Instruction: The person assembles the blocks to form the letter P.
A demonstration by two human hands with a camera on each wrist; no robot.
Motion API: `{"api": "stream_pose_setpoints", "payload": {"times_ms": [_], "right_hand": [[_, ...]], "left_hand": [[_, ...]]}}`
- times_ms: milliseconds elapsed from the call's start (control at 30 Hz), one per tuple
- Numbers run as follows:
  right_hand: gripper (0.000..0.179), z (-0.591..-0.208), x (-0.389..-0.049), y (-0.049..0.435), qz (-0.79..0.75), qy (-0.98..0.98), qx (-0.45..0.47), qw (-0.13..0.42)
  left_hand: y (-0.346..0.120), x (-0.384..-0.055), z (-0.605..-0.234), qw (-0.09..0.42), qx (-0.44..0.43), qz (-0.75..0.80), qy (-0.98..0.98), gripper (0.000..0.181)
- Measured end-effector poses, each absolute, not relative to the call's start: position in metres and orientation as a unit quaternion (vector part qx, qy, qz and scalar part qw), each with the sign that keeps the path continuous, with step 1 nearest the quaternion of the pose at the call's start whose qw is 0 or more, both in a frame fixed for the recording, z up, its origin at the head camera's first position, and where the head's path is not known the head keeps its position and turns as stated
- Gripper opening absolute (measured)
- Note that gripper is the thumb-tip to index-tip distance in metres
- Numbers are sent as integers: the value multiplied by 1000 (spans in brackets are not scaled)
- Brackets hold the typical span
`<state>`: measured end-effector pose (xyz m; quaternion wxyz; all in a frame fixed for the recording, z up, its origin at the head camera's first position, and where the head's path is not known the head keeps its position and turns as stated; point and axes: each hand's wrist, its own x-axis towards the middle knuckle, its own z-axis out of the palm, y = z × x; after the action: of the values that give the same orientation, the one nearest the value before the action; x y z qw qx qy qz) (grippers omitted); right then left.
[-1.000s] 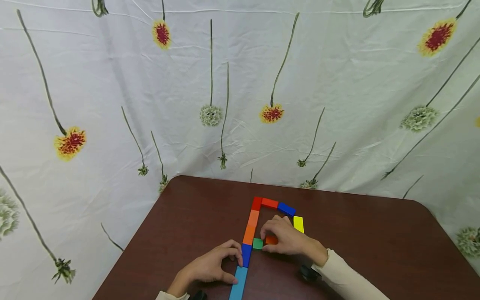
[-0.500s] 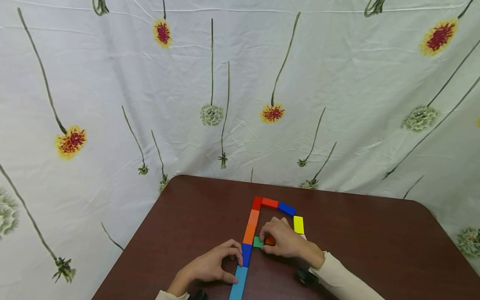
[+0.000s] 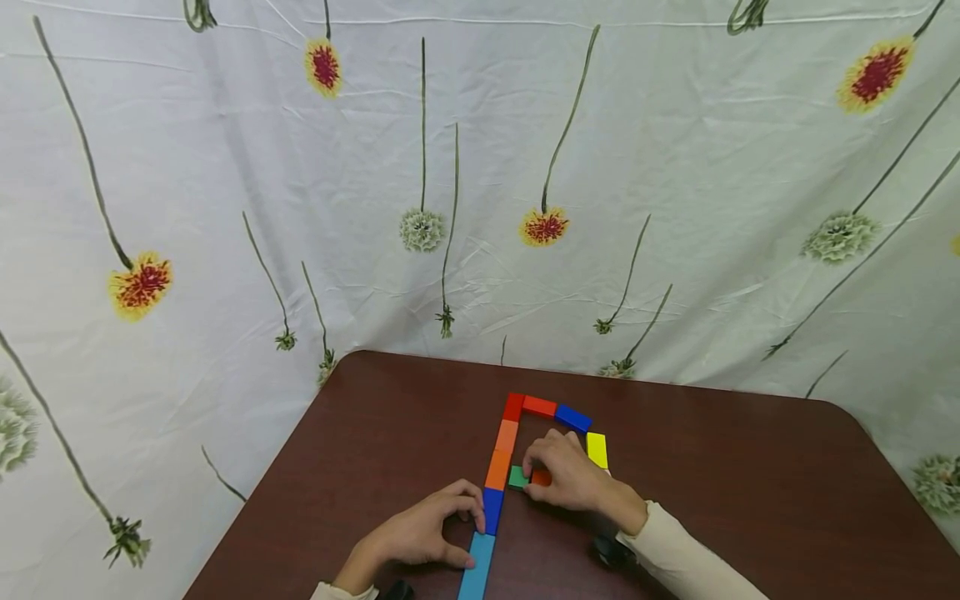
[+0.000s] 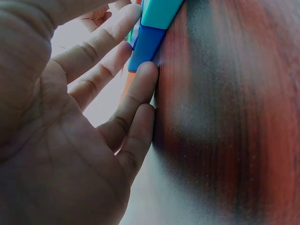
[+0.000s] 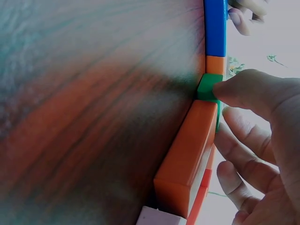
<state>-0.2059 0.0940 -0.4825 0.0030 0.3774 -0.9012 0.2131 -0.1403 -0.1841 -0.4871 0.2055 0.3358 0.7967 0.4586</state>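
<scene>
My right hand (image 3: 576, 473) pinches a small green block (image 3: 517, 477) between thumb and fingertips. That block sits between the column of orange blocks (image 3: 498, 468) and another orange block (image 5: 192, 150), partly hidden behind the right hand in the head view. The left hand (image 3: 426, 528) rests with spread, relaxed fingers beside the column's lower part. Its fingertips touch the side of a blue block (image 3: 492, 510), and its thumb lies at the edge of a light blue block (image 3: 477, 567).
Red blocks (image 3: 539, 406), a dark blue block (image 3: 573, 417) and a yellow block (image 3: 597, 450) curve round from the column's top. A pale block (image 5: 159, 218) adjoins the orange one. All lie on a brown table (image 3: 720, 467); a flowered cloth (image 3: 480, 167) hangs behind.
The green block has shifted slightly away from me and a little to the right, along the column, with the right hand's fingers on it. My left hand has stayed put.
</scene>
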Motion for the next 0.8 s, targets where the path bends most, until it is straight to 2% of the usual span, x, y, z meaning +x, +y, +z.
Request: {"api": "stream_pose_setpoints", "payload": {"times_ms": [600,800], "right_hand": [[17,-477,-203,98,220,-903,369,12],[18,-471,-202,111,248,-898,362,36]], "left_hand": [[-183,-141,-486,209,335,458,797,23],[-186,-140,-483,198,334,456,801,24]]}}
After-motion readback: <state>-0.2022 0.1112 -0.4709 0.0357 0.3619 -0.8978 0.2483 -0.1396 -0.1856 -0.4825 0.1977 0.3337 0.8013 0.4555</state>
